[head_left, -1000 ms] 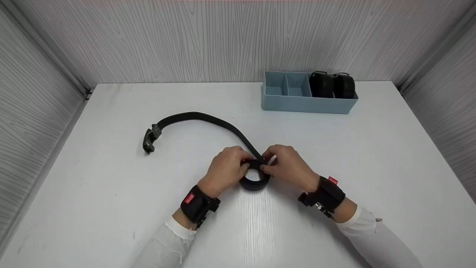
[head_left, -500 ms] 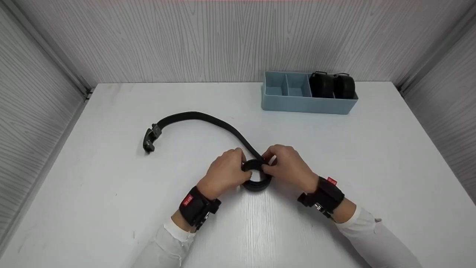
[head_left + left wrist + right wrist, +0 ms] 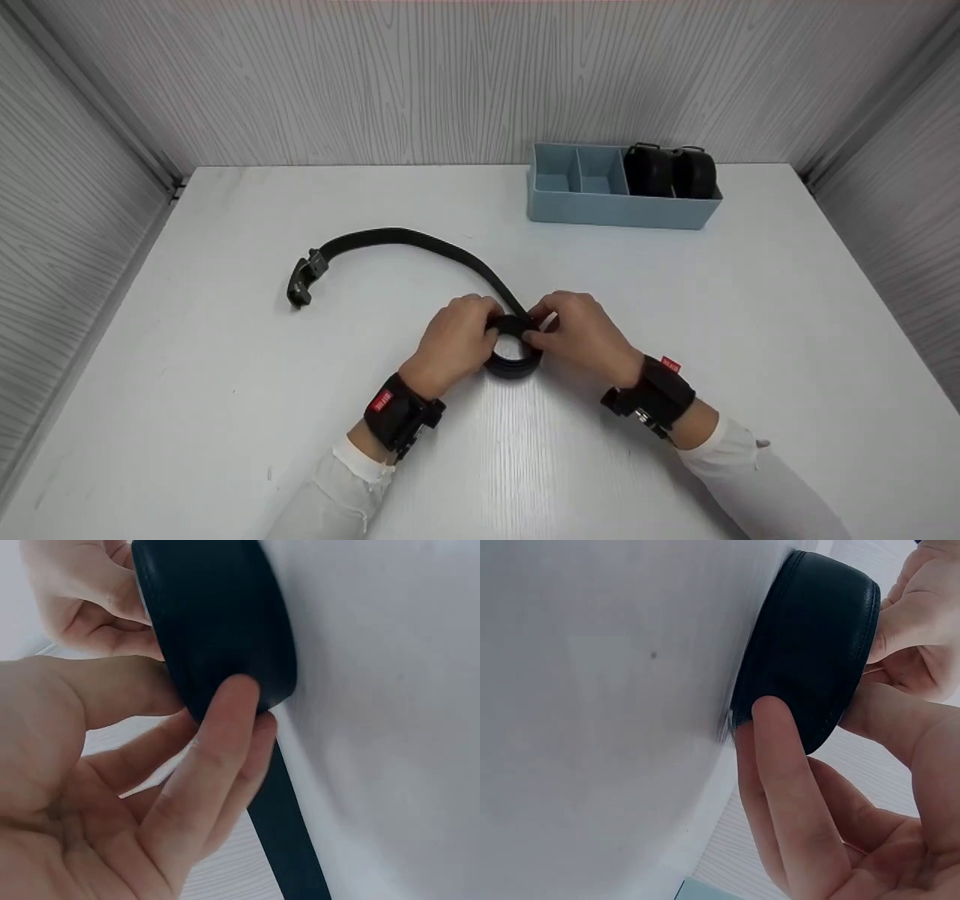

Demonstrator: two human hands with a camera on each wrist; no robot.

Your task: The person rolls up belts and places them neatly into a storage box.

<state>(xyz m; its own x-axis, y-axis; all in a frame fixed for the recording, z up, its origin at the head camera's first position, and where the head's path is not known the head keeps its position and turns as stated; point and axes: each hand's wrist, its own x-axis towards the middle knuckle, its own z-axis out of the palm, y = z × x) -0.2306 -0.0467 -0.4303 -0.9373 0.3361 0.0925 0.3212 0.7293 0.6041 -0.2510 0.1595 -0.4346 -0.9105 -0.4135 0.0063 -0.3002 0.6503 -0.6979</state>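
A black belt lies on the white table, its near end wound into a round coil standing on edge of the strap. From the coil the loose strap arcs away to the left and ends in a dark metal buckle. My left hand pinches the coil's left side, thumb inside the ring and fingers on the outer face. On the other side my right hand grips the coil where the strap leaves it, its fingers pressed to the leather.
Behind the hands, at the back right, stands a blue divided box. Two rolled black belts with metal buckles fill its right compartments. A wood-grain panel rises along the table's back edge.
The left thumb and fingers shift their hold around the coil, loosening then closing farther up its left side. The coil moves slightly, and the loose strap and buckle shift a little.
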